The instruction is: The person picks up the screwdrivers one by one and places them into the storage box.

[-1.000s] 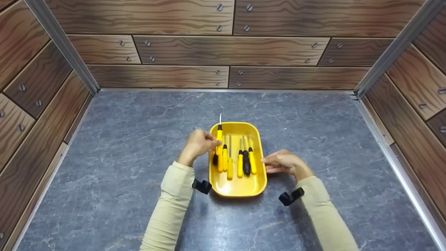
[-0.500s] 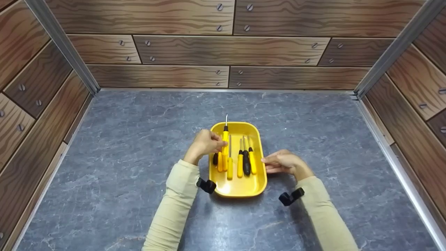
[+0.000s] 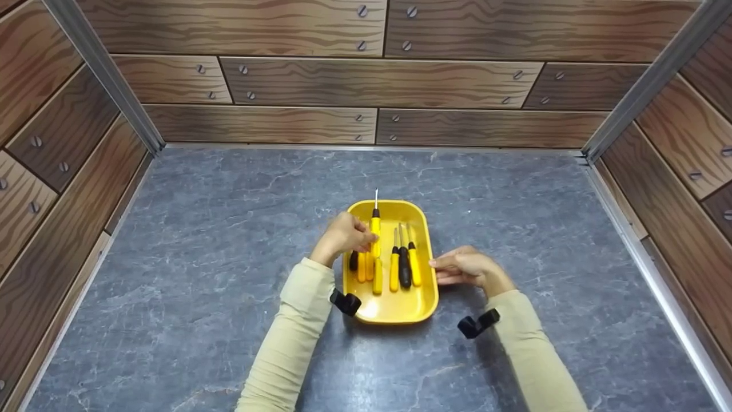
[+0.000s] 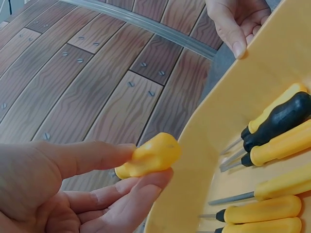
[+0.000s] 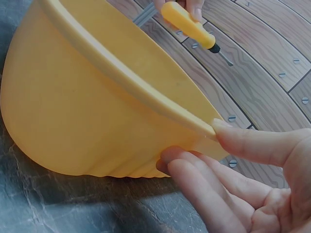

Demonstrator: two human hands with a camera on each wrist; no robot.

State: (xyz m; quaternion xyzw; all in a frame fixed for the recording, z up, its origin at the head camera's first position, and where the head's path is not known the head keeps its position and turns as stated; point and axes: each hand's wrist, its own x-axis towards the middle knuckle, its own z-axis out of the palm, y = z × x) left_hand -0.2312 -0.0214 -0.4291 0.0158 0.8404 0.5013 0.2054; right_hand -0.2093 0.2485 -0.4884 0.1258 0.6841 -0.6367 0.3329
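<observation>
My left hand (image 3: 343, 233) pinches a yellow-handled screwdriver (image 3: 376, 227) over the left half of a yellow plastic tray (image 3: 394, 312). Its blade points away from me, above the far rim. The left wrist view shows the handle end (image 4: 158, 153) between thumb and fingers. On the other side, my right hand (image 3: 472, 268) grips the tray's right wall, thumb (image 5: 248, 144) on the rim and fingers against the outside. Several screwdrivers lie in the tray: a black-handled one (image 3: 405, 274) among yellow ones on the right, others on the left, partly hidden by my left hand.
The tray stands on a grey marbled tabletop (image 3: 229, 240). Wood-patterned walls (image 3: 377, 80) with metal edging enclose the back and both sides. A dark wrist mount (image 3: 345, 302) sits on my left sleeve near the tray's rim.
My left hand has moved rightward with the screwdriver, from the tray's left edge to farther over the tray. My right hand has stayed at the right rim.
</observation>
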